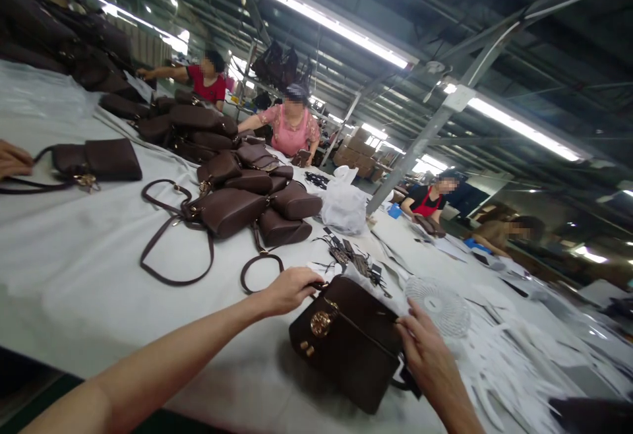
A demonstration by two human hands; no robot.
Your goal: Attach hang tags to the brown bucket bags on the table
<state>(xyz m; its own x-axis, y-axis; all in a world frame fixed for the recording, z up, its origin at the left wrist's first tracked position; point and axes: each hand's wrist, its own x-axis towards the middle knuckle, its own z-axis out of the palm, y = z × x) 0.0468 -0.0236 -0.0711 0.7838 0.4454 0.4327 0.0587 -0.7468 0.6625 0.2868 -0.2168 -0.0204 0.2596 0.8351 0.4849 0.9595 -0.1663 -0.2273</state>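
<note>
"How many bags do you count?"
"One handbag (346, 355) near the table's (89, 256) front edge, one flat bag (113, 159) farther from that edge; the heaped bags (232, 211) overlap too much to count."
"Hands on the handbag?"
"Two: one left hand (293, 290), one right hand (424, 343)."
"Fans?"
"One white fan (438, 307)."
"People?"
"Four co-workers (291, 132), plus one separate hand (14, 159)."

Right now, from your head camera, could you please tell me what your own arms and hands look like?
Both the left hand and the right hand are bare, with no gloves. No sleeve shows on the visible stretch of the left arm or the right arm, and I see no watch or bracelet.
</note>
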